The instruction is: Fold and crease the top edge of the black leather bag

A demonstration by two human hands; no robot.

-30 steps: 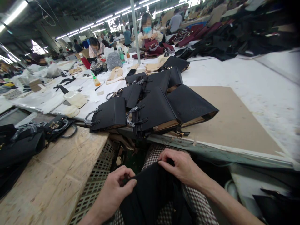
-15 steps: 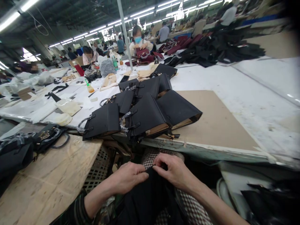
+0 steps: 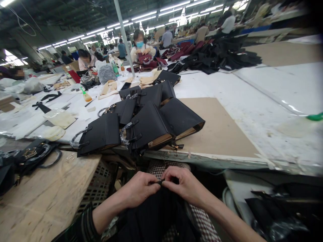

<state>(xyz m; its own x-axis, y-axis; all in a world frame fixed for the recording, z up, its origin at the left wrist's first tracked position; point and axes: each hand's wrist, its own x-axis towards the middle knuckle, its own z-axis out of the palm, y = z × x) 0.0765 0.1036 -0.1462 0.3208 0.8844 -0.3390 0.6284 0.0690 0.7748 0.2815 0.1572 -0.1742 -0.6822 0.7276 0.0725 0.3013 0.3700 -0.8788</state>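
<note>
On my lap sits a black leather handbag [image 3: 151, 211], its top edge gathered up between my hands. My left hand [image 3: 140, 190] and my right hand [image 3: 183, 186] meet at that edge, fingertips pinching a small dark tab or strap end [image 3: 159, 182] on the bag. What the tab is exactly is too small to tell. The lower part of the bag hangs down over my checked trousers [image 3: 166, 165].
A stack of black handbags [image 3: 141, 124] with clear-wrapped handles lies on a cardboard sheet [image 3: 217, 127] on the white worktable. A wooden board [image 3: 45, 191] with more black bags is to my left, a plastic crate lies below it, and black material is at lower right. Co-workers sit farther along.
My hands have come together at the bag's top edge, both now pinching the small tab. The view has swung slightly left and the bag sits lower on my lap.
</note>
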